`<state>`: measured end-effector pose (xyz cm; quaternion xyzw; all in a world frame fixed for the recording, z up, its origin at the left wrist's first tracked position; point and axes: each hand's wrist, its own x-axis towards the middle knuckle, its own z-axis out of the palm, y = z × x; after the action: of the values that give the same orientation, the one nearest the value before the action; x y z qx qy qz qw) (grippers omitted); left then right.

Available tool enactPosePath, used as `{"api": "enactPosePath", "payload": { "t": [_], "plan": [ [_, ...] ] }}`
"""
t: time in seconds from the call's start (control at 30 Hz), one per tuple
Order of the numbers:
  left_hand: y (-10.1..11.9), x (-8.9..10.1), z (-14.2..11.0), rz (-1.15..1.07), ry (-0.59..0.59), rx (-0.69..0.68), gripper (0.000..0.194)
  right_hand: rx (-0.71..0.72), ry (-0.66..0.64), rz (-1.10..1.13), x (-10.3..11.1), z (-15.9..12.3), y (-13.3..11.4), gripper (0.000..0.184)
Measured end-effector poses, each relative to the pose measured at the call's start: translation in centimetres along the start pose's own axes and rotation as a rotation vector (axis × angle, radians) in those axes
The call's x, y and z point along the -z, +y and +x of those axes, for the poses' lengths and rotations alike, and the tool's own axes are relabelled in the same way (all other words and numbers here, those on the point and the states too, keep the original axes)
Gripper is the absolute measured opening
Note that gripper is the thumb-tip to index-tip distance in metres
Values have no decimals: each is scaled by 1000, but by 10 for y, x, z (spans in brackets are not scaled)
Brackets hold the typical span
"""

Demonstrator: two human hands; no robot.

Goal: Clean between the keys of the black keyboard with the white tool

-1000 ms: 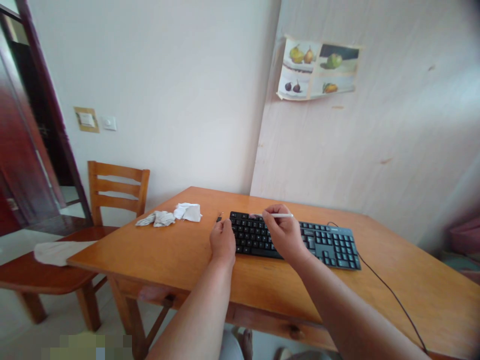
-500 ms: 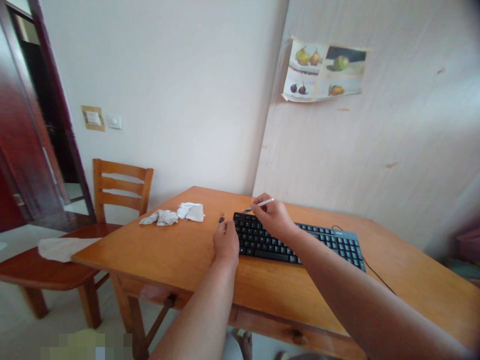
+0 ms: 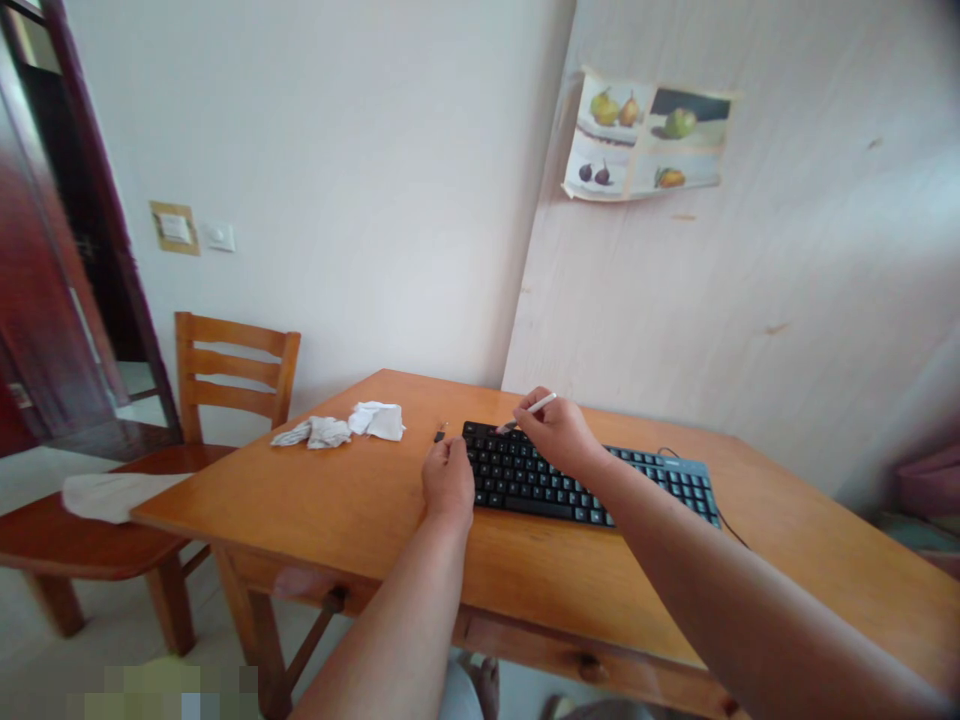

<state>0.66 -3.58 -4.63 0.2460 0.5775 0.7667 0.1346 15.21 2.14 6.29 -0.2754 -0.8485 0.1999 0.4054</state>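
Observation:
A black keyboard [image 3: 540, 507] lies on the wooden table [image 3: 352, 520]. My left hand [image 3: 448, 482] is closed on its left edge, thumb on top and the other fingers partly hidden. Between the fingers of my right hand [image 3: 559, 432] is a slim brush [image 3: 541, 402] with a white handle. The brush slants down to the left, and its small pinkish tip is at the top row of keys near the left end. My right wrist and forearm cross over the middle of the keyboard and hide some of its keys.
Crumpled white cloths [image 3: 377, 421] and a small dark object [image 3: 439, 437] lie left of the keyboard. The cable [image 3: 735, 530] trails off to the right. A wooden chair [image 3: 236, 367] stands at the left, a white cloth on its seat. Walls rise behind the table.
My right hand and the brush have moved slightly right along the top keys. My left hand stays at the keyboard's left edge. The whole view has shifted a little.

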Motion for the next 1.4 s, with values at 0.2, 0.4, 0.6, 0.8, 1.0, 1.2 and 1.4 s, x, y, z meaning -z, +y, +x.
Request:
{"api": "enactPosePath", "payload": {
  "t": [0.2,0.4,0.6,0.8,1.0,1.2,1.4],
  "plan": [
    [0,0,0,-2,9,26,30,-41,36,-44,10,-6,3,12],
    [2,2,-1,-8,16,38,29,-55,48,-143,20,-8,9,10],
    [7,3,-3,-11,16,51,27,-42,118,-94,22,-12,6,14],
    [10,2,-4,-32,5,75,29,-64,121,-39,17,-20,8,18],
    [13,3,-6,-34,15,67,28,-64,269,10,20,-28,19,19],
    [12,5,-6,-21,21,67,31,39,257,-8,10,-44,25,17],
    [13,7,-7,-23,22,68,33,126,205,-6,9,-62,36,12]
  ]
}}
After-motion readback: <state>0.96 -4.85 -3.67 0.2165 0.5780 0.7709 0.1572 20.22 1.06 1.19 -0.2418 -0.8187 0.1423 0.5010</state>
